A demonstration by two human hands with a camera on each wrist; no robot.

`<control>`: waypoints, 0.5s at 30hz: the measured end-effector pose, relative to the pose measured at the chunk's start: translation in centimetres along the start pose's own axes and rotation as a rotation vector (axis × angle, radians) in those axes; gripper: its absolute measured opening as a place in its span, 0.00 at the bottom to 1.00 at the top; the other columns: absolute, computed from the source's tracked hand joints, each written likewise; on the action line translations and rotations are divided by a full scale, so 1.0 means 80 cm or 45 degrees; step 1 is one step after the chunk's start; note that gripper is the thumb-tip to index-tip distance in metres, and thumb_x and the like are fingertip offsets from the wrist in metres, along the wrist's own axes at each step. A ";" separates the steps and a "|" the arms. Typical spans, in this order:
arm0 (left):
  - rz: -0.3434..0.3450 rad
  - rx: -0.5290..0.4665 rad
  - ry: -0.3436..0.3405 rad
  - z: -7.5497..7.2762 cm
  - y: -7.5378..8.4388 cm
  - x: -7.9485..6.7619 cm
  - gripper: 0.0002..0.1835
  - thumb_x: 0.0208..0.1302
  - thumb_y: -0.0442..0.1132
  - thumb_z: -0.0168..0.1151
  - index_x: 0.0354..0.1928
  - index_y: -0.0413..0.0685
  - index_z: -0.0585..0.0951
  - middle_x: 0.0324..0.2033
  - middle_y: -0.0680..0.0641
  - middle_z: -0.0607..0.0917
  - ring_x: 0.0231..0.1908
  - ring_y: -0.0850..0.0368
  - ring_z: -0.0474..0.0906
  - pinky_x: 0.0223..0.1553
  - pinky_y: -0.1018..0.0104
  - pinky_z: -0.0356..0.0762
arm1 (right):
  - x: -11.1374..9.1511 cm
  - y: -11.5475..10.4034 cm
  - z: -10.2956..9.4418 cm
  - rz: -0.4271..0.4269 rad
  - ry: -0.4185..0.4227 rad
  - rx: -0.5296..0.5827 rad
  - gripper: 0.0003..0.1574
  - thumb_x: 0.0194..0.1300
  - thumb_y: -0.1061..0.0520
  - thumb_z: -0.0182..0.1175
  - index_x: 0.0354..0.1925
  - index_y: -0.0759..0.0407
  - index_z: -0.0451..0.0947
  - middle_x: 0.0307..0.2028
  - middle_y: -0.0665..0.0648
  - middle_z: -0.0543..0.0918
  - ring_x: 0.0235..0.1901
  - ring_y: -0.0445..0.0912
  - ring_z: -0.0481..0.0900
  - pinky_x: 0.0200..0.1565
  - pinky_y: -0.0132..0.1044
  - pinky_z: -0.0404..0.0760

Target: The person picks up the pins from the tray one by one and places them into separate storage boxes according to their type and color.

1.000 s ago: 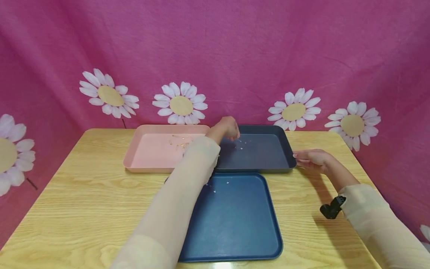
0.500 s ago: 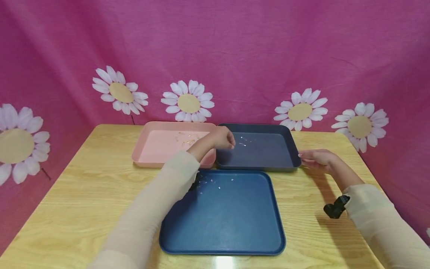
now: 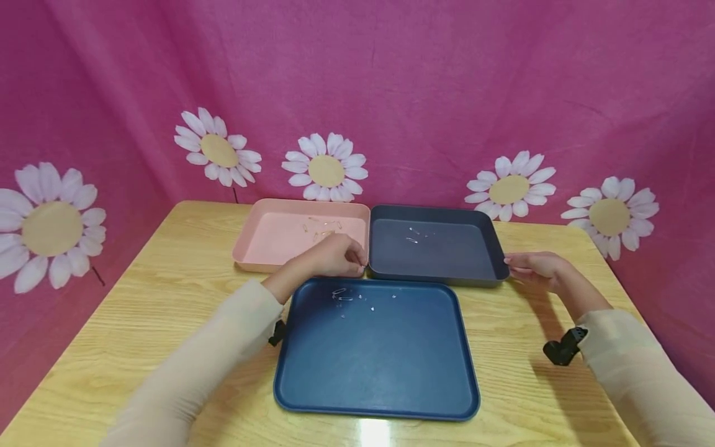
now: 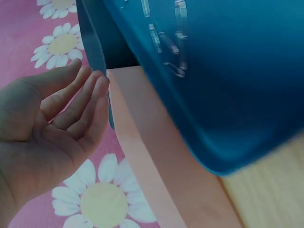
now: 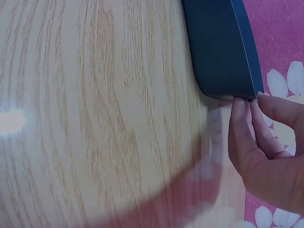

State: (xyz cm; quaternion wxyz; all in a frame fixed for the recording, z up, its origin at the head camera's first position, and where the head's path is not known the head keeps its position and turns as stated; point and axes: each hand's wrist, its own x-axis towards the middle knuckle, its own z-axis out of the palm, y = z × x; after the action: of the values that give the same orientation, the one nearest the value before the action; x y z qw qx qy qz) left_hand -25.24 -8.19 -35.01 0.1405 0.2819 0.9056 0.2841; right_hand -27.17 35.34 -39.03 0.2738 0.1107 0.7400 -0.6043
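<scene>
My left hand (image 3: 337, 256) hovers above the seam where the pink tray (image 3: 262, 245) and the dark grey tray (image 3: 447, 270) meet. In the left wrist view its fingers bend loosely, thumb apart, with nothing between them. Gold-coloured safety pins (image 3: 326, 233) lie in the pink tray, and a few silver safety pins (image 3: 412, 240) in the dark grey one. Several silver pins (image 3: 345, 298) and tiny shiny bits (image 3: 372, 308) lie near the back of the blue tray (image 3: 380, 372). My right hand (image 3: 539, 268) touches the grey tray's right end with fairly straight fingertips, thumb at the rim.
All three trays stand on a wooden table (image 3: 139, 298), the blue one in front of the other two. A pink cloth (image 3: 402, 93) with daisies hangs close behind. Black cameras (image 3: 564, 347) sit on both wrists.
My left hand has drawn back from over the dark grey tray, moving left and nearer, and its fingers have loosened. The right hand stays at the grey tray's end. The head view has shifted slightly.
</scene>
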 end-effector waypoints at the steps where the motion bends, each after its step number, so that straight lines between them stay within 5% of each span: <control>1: 0.012 0.005 -0.002 0.001 -0.002 -0.006 0.08 0.59 0.34 0.65 0.39 0.40 0.86 0.34 0.44 0.89 0.37 0.56 0.83 0.48 0.65 0.82 | 0.000 0.000 0.000 -0.003 0.001 -0.011 0.09 0.67 0.58 0.58 0.44 0.51 0.83 0.30 0.37 0.82 0.35 0.30 0.81 0.45 0.27 0.83; 4: 0.022 0.012 -0.016 0.007 -0.009 -0.022 0.07 0.59 0.33 0.66 0.39 0.40 0.86 0.34 0.45 0.88 0.36 0.57 0.83 0.46 0.65 0.83 | -0.001 0.001 -0.001 -0.005 0.003 -0.028 0.13 0.68 0.58 0.58 0.49 0.53 0.82 0.31 0.37 0.82 0.35 0.30 0.81 0.46 0.27 0.83; 10: 0.055 0.043 -0.089 0.022 -0.015 -0.047 0.04 0.59 0.31 0.65 0.36 0.41 0.86 0.31 0.46 0.87 0.32 0.60 0.80 0.39 0.70 0.82 | -0.001 0.000 0.001 0.003 -0.018 0.028 0.16 0.68 0.58 0.56 0.27 0.41 0.84 0.29 0.38 0.83 0.34 0.30 0.82 0.45 0.25 0.83; 15: 0.077 0.151 -0.149 0.034 -0.020 -0.059 0.04 0.59 0.30 0.65 0.34 0.43 0.86 0.31 0.49 0.87 0.31 0.63 0.78 0.38 0.73 0.80 | -0.004 -0.001 0.002 0.000 -0.031 0.040 0.18 0.68 0.60 0.56 0.25 0.41 0.83 0.29 0.38 0.84 0.34 0.30 0.82 0.45 0.25 0.83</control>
State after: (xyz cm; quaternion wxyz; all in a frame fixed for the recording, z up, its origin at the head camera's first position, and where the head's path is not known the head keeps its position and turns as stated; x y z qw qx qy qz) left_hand -21.03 -10.86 -37.65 0.1677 0.3330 0.9021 0.2172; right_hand -26.89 35.19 -38.81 0.2810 0.1078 0.7270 -0.6172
